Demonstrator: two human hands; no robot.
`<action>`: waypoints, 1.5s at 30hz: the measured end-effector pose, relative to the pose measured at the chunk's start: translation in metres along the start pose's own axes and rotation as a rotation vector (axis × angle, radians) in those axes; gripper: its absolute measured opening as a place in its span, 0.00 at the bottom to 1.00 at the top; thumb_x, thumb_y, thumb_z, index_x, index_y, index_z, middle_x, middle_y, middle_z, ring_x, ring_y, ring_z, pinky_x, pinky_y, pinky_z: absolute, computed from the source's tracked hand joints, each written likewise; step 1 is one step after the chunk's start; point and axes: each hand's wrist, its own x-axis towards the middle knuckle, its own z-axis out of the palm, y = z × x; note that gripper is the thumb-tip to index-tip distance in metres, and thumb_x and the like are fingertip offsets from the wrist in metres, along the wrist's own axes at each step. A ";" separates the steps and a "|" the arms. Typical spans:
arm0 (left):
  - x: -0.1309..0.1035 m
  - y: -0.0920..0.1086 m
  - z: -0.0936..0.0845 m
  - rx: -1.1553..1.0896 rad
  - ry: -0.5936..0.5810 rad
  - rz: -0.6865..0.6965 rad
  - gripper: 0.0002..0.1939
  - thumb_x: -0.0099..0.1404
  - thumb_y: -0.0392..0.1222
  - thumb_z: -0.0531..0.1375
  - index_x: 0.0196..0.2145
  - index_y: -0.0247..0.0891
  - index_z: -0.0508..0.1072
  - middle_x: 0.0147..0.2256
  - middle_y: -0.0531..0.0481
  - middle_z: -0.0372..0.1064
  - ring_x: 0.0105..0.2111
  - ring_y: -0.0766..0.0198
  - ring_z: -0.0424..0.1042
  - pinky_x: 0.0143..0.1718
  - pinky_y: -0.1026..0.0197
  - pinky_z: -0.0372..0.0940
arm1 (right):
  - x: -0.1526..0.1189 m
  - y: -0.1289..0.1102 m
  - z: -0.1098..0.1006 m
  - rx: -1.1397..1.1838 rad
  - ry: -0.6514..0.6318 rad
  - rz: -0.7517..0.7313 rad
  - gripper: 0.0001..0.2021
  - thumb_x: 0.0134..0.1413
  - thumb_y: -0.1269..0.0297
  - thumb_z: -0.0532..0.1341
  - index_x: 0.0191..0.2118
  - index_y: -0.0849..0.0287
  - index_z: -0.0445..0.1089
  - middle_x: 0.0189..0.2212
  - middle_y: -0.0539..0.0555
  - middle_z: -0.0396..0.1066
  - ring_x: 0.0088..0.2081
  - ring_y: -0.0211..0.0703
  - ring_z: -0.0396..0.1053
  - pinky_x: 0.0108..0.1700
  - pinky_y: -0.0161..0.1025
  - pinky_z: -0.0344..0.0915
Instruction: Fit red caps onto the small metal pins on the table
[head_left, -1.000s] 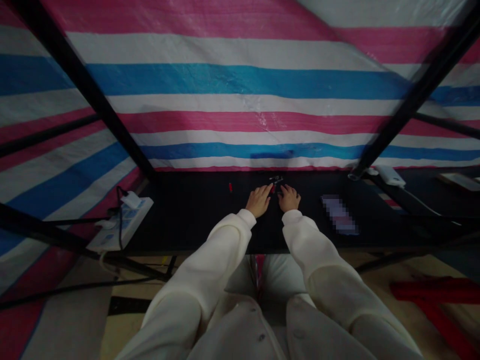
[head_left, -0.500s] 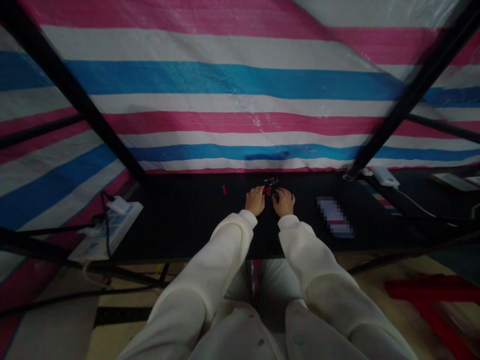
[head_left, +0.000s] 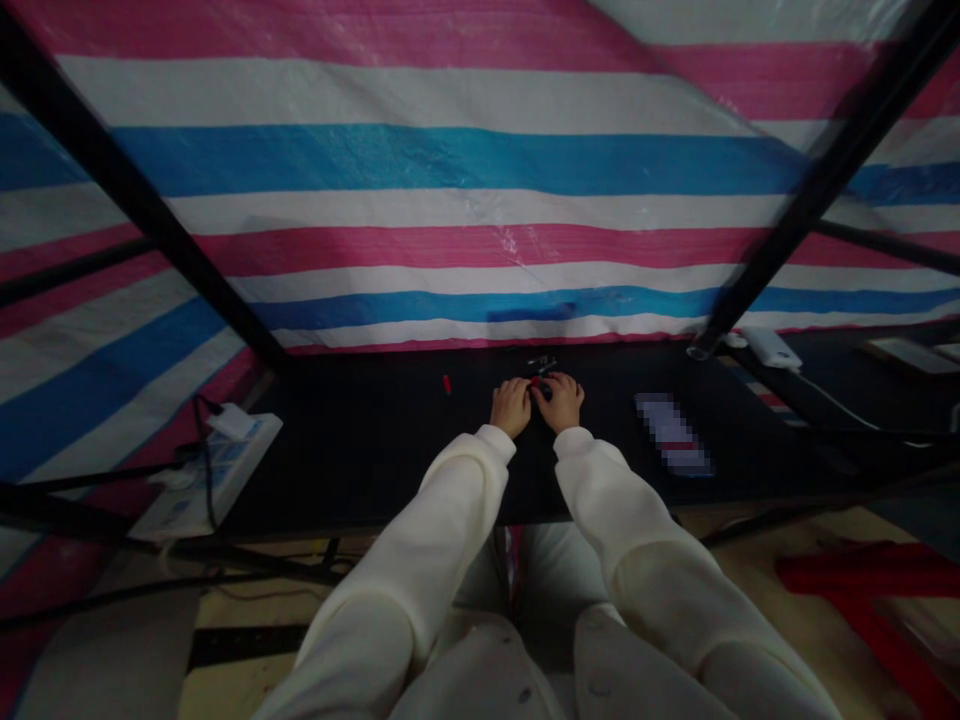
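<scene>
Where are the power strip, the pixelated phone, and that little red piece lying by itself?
Power strip (head_left: 240, 462): head view, middle of its top face.
Pixelated phone (head_left: 675, 434): head view, middle of its upward side.
Little red piece (head_left: 447, 384): head view, middle of its body.

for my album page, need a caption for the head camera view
Two bare hands, left and right, meet around a small red-and-black item on a black table
</scene>
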 end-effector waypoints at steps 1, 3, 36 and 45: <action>0.000 -0.001 0.000 -0.013 0.013 -0.002 0.15 0.63 0.35 0.46 0.46 0.37 0.63 0.46 0.45 0.63 0.46 0.60 0.60 0.46 0.55 0.56 | 0.001 -0.001 0.001 0.002 -0.002 0.009 0.12 0.51 0.58 0.54 0.39 0.56 0.68 0.47 0.57 0.63 0.52 0.49 0.52 0.53 0.53 0.43; 0.001 -0.003 0.002 -0.041 0.048 -0.015 0.15 0.63 0.34 0.46 0.46 0.37 0.63 0.44 0.44 0.64 0.45 0.60 0.61 0.46 0.55 0.56 | 0.003 -0.002 0.002 0.006 -0.011 0.025 0.11 0.51 0.59 0.54 0.37 0.56 0.69 0.46 0.57 0.63 0.52 0.49 0.53 0.53 0.53 0.44; 0.034 0.022 0.013 0.167 -0.306 -0.108 0.14 0.64 0.37 0.45 0.43 0.35 0.65 0.41 0.40 0.67 0.41 0.56 0.69 0.40 0.56 0.63 | -0.010 0.030 0.006 0.732 0.264 0.412 0.14 0.54 0.61 0.47 0.44 0.63 0.57 0.32 0.55 0.67 0.22 0.31 0.62 0.30 0.33 0.64; 0.021 0.010 -0.004 0.142 -0.265 -0.165 0.13 0.57 0.33 0.53 0.41 0.33 0.68 0.40 0.40 0.66 0.39 0.56 0.69 0.38 0.58 0.64 | -0.010 0.033 0.006 0.751 0.343 0.467 0.17 0.52 0.57 0.49 0.42 0.64 0.61 0.29 0.54 0.68 0.23 0.33 0.63 0.28 0.34 0.65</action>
